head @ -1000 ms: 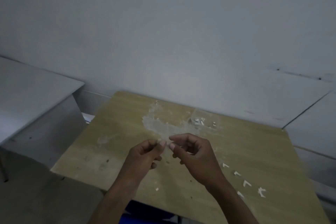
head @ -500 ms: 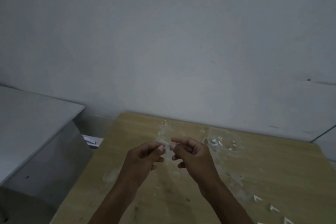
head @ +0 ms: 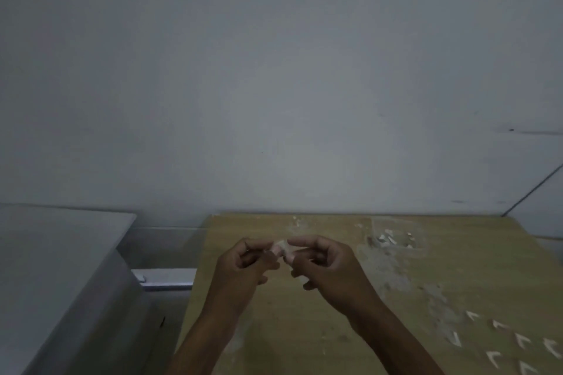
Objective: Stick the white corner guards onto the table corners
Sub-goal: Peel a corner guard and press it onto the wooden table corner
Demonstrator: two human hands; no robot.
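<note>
Above the wooden table point(head: 304, 329), my left hand point(head: 243, 265) and my right hand point(head: 326, 265) meet fingertip to fingertip. Between them they pinch a small white corner guard point(head: 281, 245), mostly hidden by the fingers. Several more white corner guards point(head: 518, 341) lie loose on the table at the lower right. The table's far left corner point(head: 214, 217) sits just beyond my left hand, against the wall.
A clear plastic bag with white scraps point(head: 393, 237) lies at the table's far edge, right of my hands. A grey cabinet point(head: 54, 268) stands to the left, with a gap between it and the table. A plain wall rises right behind the table.
The view has tilted up and shifted left, so the table sits lower in frame. Both hands stay together on the small guard and now hover nearer the table's far left corner.
</note>
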